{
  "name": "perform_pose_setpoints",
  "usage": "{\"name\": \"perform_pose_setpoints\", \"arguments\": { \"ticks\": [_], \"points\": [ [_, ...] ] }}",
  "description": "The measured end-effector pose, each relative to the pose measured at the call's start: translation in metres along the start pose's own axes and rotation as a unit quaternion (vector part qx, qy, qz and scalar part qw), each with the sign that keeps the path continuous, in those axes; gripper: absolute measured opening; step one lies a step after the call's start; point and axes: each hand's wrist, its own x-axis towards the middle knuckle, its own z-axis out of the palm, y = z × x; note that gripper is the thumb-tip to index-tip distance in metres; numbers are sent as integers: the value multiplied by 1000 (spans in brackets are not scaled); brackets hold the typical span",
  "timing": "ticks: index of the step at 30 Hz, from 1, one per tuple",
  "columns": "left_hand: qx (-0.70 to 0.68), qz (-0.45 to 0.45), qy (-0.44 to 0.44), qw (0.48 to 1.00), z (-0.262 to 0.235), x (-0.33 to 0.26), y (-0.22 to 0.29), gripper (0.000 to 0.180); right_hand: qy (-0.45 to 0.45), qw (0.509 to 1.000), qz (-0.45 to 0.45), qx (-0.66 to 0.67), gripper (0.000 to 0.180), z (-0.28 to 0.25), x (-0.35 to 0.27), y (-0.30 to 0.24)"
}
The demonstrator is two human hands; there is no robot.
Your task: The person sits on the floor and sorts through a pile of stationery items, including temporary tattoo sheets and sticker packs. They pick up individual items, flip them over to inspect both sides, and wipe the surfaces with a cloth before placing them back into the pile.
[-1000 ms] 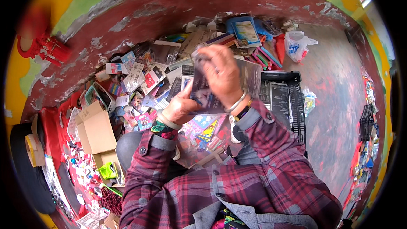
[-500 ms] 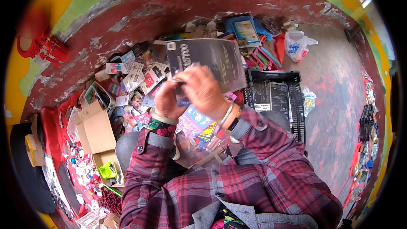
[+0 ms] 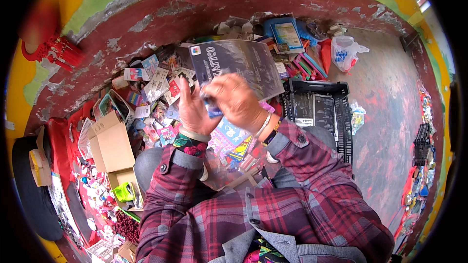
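Observation:
A dark flat sheet in a clear plastic sleeve (image 3: 253, 63), with pale lettering and a small coloured square in one corner, is held up in front of me. Over its near edge my right hand (image 3: 236, 101) is curled, fingertips pinched together and slightly blurred. Beside it on the left, my left hand (image 3: 195, 112) has its thumb raised and apart, palm turned toward the right hand. Between the two hands shows a small dark-blue blurred patch; I cannot tell whether it belongs to the sleeve.
A black plastic crate (image 3: 343, 117) with similar dark sheets stands to the right. Piled cards and packets (image 3: 156, 85) lie to the left and ahead by the wall. An open cardboard box (image 3: 114, 146) sits at left. Beyond the crate is a white plastic bag (image 3: 347, 53).
My left thumb has lifted away from the right fingers, and the left hand has opened. The sleeve has tilted slightly and shows its lettering more clearly.

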Motion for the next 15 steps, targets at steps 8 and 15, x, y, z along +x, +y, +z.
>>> {"name": "perform_pose_setpoints", "arguments": {
  "ticks": [8, 15],
  "points": [
    [2, 19, -17, 1000, -5, 1, 0, 56, 2, 999, 26, -27, 25, -2, -1, -4],
    [25, 51, -23, 998, -30, 5, 22, 30, -21, 999, 7, 41, 33, 8, -9, -18]
  ]
}}
